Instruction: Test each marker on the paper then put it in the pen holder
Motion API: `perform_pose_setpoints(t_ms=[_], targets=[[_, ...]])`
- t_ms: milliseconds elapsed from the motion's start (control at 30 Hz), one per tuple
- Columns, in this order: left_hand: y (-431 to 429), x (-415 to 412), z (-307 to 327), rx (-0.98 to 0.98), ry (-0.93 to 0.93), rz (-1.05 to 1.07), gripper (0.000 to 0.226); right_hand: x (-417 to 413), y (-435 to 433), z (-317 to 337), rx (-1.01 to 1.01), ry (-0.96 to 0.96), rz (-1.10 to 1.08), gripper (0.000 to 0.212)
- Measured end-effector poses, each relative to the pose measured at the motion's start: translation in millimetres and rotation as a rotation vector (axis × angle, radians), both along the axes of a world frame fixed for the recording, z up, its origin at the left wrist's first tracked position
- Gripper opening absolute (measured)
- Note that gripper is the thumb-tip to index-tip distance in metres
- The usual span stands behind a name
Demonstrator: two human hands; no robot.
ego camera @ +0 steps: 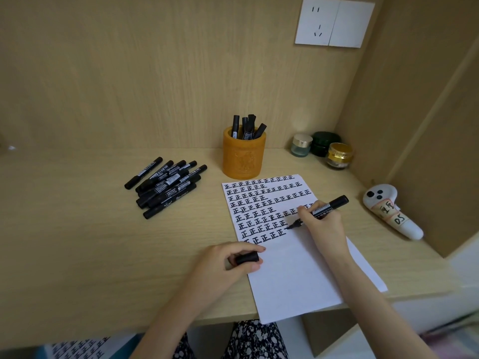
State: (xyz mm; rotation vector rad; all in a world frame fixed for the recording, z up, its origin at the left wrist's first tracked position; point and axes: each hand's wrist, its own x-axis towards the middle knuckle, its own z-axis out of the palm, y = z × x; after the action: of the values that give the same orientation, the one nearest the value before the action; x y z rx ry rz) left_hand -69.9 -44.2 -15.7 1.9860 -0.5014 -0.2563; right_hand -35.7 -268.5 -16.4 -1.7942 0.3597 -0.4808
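A white paper (298, 275) lies on the desk, its upper half filled with rows of black written characters. My right hand (322, 224) grips an uncapped black marker (329, 206), whose tip touches the paper at the end of a row. My left hand (233, 263) rests at the paper's left edge and holds the black cap (246, 257). An orange pen holder (244, 156) stands behind the paper with several black markers in it. A pile of several black markers (166, 186) lies to the left.
Three small jars (322, 149) sit in the back right corner. A white controller (391, 211) with a paper label lies right of the paper. Wooden walls close the back and right; a wall socket (334, 22) is above. The desk's front edge is near.
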Motion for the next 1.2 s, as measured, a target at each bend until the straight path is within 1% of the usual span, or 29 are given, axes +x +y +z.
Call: perform_pose_setpoints(t_ms=[100,267,367,800,1200], targets=[[0.1,-0.2,0.7,0.005,0.001,0.0,0.028,-0.2,-0.6,0.7,-0.017,0.015,-0.005,0.023],[0.3,-0.6,1.1,0.007,0.01,0.001,0.028,-0.1,0.1,2.0,-0.037,0.019,-0.01,0.028],[0.8,0.0,0.0,0.011,0.007,0.002,0.028,0.0,-0.8,1.7,-0.028,0.002,-0.021,0.023],[0.1,-0.6,2.1,-0.005,0.024,-0.001,0.027,-1.6,0.6,3.6,-0.055,-0.02,-0.031,0.02],[0.6,0.0,-0.1,0.004,0.014,-0.003,0.027,-0.9,0.1,0.7,-0.043,0.016,0.014,0.031]])
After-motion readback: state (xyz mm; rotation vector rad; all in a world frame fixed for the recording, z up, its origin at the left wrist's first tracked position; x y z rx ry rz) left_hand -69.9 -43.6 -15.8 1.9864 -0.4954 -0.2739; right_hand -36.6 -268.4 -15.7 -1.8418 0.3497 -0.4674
